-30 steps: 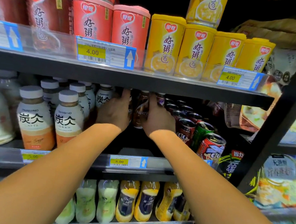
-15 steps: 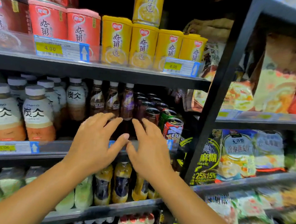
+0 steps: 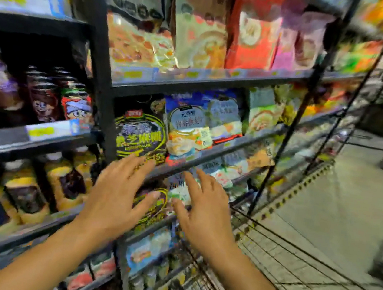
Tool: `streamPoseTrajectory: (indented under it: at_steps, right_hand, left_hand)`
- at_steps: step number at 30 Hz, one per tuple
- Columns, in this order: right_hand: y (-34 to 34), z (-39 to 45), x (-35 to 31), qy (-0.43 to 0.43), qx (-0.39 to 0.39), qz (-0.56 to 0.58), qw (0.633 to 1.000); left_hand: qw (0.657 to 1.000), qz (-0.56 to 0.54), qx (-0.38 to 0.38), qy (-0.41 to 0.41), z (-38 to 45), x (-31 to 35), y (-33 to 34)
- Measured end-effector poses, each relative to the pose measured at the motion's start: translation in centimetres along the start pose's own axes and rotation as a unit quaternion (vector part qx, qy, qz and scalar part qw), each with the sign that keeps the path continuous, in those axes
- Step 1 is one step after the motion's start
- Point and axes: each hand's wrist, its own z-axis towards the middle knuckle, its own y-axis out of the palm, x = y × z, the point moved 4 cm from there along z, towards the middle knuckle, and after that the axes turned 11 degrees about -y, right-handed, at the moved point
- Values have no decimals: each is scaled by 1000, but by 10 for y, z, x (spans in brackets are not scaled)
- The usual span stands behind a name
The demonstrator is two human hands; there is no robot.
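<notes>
My left hand [image 3: 116,193] and my right hand [image 3: 204,209] are both held out in front of a dark metal store shelf [image 3: 209,79], palms down, fingers spread and relaxed. Neither holds anything. Just beyond my left fingertips stands a black and yellow packet [image 3: 138,135]. A blue and white packet [image 3: 188,125] stands to its right, above my right hand. The whole view is blurred by motion.
To the left are cans [image 3: 74,105] and bottles [image 3: 23,193] on lower shelves. Large snack bags [image 3: 254,31] fill the upper shelf. A wire shopping cart [image 3: 290,274] sits low on the right, with bare floor [image 3: 347,209] beyond it.
Both hands have drawn back from the small bottles on the drinks shelf, and they and the view have swung right to the packet shelves. The cart has come into view.
</notes>
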Motion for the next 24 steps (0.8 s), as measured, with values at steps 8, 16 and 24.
streamPoseTrajectory:
  at_steps: [8, 16, 24]
  right_hand:
    - [-13, -114, 156, 204, 3, -37, 978]
    - [26, -199, 267, 369, -31, -53, 927]
    - [145, -251, 358, 518, -118, -33, 847]
  left_hand:
    - [987, -21, -126, 97, 29, 121, 119]
    - [950, -15, -262, 170, 56, 202, 261]
    - [890, -2, -429, 152, 57, 219, 461]
